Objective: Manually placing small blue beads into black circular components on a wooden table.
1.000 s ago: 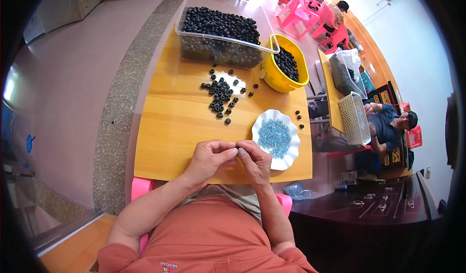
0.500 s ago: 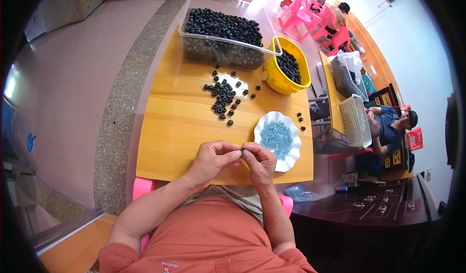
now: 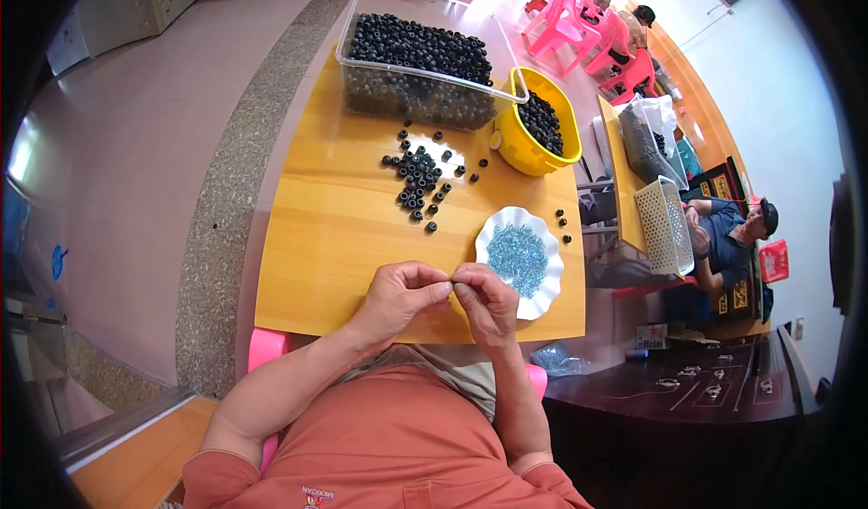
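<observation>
Over the near edge of the wooden table [image 3: 316, 265], my left hand [image 3: 404, 296] and my right hand [image 3: 488, 303] meet at their fingertips. Thumb and forefinger of each are pinched together. Just a trace of a small dark piece shows between them; the fingers hide the rest. Beside my right hand is a white scalloped plate [image 3: 548, 294] holding many tiny clear-blue pieces [image 3: 517, 254]. Beyond my hands, loose black ring-like pieces [image 3: 418, 180] with holes lie scattered, and a few more black pieces [image 3: 561, 224] sit right of the plate.
A clear plastic bin [image 3: 407, 77] full of black pieces stands at the far end, with a yellow tub [image 3: 517, 147] of them to its right. Further right, a person [image 3: 729, 238] sits by another table with a white perforated basket [image 3: 663, 229]. Pink chairs [image 3: 565, 30] stand beyond.
My fingertips have closed further over the small dark piece, which showed more plainly before. Both hands stay in nearly the same place.
</observation>
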Demonstrator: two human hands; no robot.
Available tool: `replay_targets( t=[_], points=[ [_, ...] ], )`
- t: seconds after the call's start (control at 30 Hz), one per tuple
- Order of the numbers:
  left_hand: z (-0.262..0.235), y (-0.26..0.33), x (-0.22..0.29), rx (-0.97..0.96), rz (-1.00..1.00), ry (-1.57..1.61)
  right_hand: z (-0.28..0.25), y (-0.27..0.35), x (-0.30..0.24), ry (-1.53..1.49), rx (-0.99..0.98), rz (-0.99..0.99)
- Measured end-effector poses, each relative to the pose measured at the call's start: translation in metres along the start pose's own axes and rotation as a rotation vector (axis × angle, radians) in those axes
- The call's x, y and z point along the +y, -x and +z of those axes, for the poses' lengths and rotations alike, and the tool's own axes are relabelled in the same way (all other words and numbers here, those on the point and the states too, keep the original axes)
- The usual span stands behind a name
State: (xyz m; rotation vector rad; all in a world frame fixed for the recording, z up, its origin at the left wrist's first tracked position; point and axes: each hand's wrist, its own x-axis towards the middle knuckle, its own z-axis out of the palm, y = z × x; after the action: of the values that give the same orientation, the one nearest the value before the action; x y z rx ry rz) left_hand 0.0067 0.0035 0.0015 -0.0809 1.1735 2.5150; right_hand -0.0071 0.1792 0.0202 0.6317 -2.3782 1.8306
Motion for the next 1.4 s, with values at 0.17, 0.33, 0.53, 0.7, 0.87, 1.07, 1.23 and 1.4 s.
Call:
replay_targets(
  t=[0.17,0.33,0.53,0.7,0.87,1.07,1.23,1.4],
  points=[
    [0.001,-0.001,0.0,-0.002,0.002,-0.023,-0.003,0.0,0.001,-0.001,-0.021,0.026],
    [0.0,0.0,0.0,0.009,-0.002,-0.031,-0.002,0.0,0.0,0.002,-0.003,0.01],
    [0.003,0.003,0.002,-0.005,-0.026,0.014,-0.002,0.003,0.002,0.004,0.0,0.031],
    [0.004,0.003,0.004,0.009,-0.001,-0.048,0.002,0.003,0.001,0.025,0.059,0.029],
    [0.001,0.001,0.002,0.016,0.009,-0.056,0.004,0.003,0.002,-0.006,0.039,-0.02],
    [-0.001,-0.001,0.0,0.026,0.013,0.05,0.01,0.008,0.003,-0.223,0.041,0.077],
    [0.0,0.001,0.004,0.022,0.0,0.074,0.017,0.009,0.003,-0.104,0.071,-0.024],
    [0.001,0.0,0.002,0.027,0.004,0.089,0.018,0.008,0.003,0.119,0.088,-0.12]
  ],
)
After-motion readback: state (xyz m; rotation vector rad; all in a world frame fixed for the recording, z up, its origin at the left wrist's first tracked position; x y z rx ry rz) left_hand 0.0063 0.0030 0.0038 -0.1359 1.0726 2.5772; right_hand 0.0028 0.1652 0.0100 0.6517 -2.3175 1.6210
